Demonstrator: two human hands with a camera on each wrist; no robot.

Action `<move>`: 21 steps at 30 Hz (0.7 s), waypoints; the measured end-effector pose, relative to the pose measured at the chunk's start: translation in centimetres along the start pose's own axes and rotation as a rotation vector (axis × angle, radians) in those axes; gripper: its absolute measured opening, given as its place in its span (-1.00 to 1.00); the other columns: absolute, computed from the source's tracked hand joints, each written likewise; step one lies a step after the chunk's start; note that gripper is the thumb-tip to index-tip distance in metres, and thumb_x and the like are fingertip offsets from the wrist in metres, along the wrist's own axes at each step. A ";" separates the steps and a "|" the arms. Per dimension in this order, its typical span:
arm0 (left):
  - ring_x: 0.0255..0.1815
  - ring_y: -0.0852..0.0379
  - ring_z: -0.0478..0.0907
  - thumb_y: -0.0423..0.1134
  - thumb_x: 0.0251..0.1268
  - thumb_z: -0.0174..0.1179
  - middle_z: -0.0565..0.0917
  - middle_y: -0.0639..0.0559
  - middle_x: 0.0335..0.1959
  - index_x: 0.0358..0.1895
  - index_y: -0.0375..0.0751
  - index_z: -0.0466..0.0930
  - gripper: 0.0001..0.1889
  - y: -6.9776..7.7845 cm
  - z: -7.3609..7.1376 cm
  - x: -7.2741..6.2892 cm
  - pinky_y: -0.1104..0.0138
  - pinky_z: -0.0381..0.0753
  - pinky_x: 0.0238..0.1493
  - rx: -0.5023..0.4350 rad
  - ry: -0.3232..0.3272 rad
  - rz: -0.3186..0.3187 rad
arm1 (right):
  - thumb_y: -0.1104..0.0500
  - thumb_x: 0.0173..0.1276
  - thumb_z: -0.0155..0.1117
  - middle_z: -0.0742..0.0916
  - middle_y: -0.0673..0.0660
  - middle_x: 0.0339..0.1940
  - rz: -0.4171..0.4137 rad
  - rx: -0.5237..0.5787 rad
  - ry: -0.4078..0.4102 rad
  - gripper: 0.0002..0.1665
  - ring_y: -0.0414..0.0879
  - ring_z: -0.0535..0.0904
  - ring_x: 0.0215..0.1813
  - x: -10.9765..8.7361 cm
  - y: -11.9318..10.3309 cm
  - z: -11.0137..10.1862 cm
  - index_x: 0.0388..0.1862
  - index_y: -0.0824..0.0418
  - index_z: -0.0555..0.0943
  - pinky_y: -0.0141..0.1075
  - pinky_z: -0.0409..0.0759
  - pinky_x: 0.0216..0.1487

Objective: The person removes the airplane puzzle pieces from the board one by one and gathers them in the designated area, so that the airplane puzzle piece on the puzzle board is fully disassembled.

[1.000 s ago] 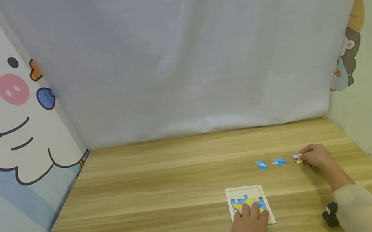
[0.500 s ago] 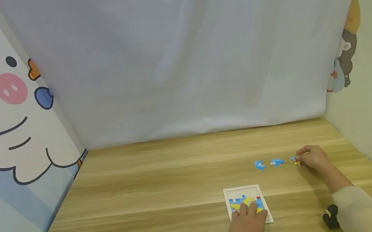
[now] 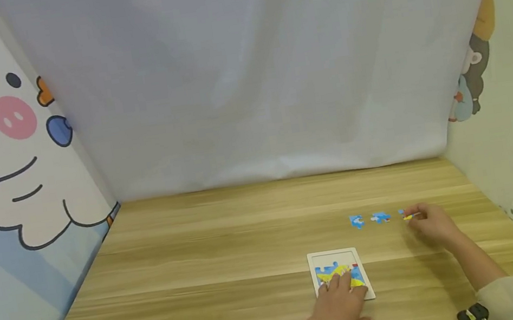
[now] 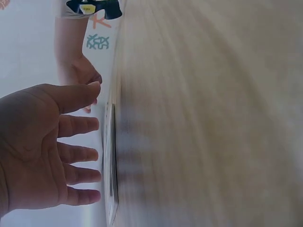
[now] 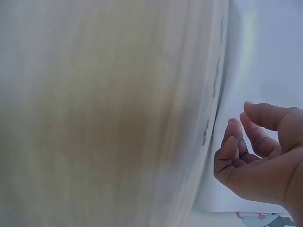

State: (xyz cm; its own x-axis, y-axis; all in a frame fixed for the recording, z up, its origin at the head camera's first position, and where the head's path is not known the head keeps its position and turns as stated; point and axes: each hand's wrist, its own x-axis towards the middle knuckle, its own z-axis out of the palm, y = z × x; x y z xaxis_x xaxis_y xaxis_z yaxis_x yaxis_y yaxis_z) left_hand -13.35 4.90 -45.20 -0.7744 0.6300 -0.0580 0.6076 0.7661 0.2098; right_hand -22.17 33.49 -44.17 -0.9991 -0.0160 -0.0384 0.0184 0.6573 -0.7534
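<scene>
My left hand (image 3: 338, 310) lies over the lower part of a white-framed puzzle board (image 3: 332, 252), its fingers fairly straight. The board holds joined blue and yellow pieces (image 3: 326, 271), with a bare strip along the top; the hand hides the lower part. My right hand (image 3: 435, 223) is beside a blue, red and yellow puzzle piece (image 3: 408, 217), partly covering it in the head view. In the right wrist view that hand (image 5: 260, 156) is loosely bent with nothing between thumb and fingers, and the piece (image 5: 206, 132) lies flat on the table, apart from it.
Two more blue puzzle pieces, one at the left (image 3: 356, 221) and one in the middle (image 3: 380, 217), lie in a row with the third. A grey-white curtain (image 3: 244, 74) closes off the wooden table's (image 3: 193, 267) back, and printed panels stand at both sides.
My right fingers, earlier at the rightmost piece, have come off it and left it on the table. The left hand stays on the board. The head view has shifted slightly.
</scene>
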 end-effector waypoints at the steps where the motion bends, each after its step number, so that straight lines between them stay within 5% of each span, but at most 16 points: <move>1: 0.29 -0.03 0.22 0.17 0.14 0.20 0.30 0.01 0.29 0.19 0.11 0.44 -0.46 0.0 0.0 -0.1 0.07 0.31 0.15 0.011 0.001 -0.004 | 0.33 0.31 0.10 0.57 0.37 -0.18 -0.012 0.012 -0.004 -0.64 0.16 0.49 -0.18 -0.2 -0.2 0.1 0.02 0.54 0.42 -0.16 0.52 -0.27; 5: 0.27 -0.05 0.25 0.19 0.11 0.21 0.30 0.04 0.28 0.23 0.09 0.40 -0.39 -0.3 0.2 -0.7 0.08 0.33 0.12 0.057 0.004 -0.021 | 0.29 0.35 0.11 0.58 0.27 -0.24 -0.059 0.062 -0.013 -0.61 0.07 0.48 -0.23 -1.1 -0.9 0.7 0.05 0.55 0.41 -0.19 0.53 -0.28; 21: 0.33 -0.12 0.17 0.17 0.04 0.29 0.26 -0.02 0.33 0.28 -0.01 0.36 -0.29 -1.0 -0.4 -2.7 -0.01 0.26 0.17 -0.030 -0.077 -0.124 | 0.15 0.39 0.13 0.59 0.21 -0.17 -0.098 0.170 -0.083 -0.54 0.08 0.49 -0.16 -2.7 -4.1 2.9 0.13 0.45 0.40 -0.14 0.50 -0.25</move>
State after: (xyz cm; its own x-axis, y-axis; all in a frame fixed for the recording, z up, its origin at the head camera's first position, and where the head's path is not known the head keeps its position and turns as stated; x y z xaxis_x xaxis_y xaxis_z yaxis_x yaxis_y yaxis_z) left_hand -11.93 2.34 -44.84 -0.8264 0.5399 -0.1596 0.5021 0.8350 0.2251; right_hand -19.48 28.64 -42.84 -0.9901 -0.1400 -0.0079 -0.0657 0.5128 -0.8560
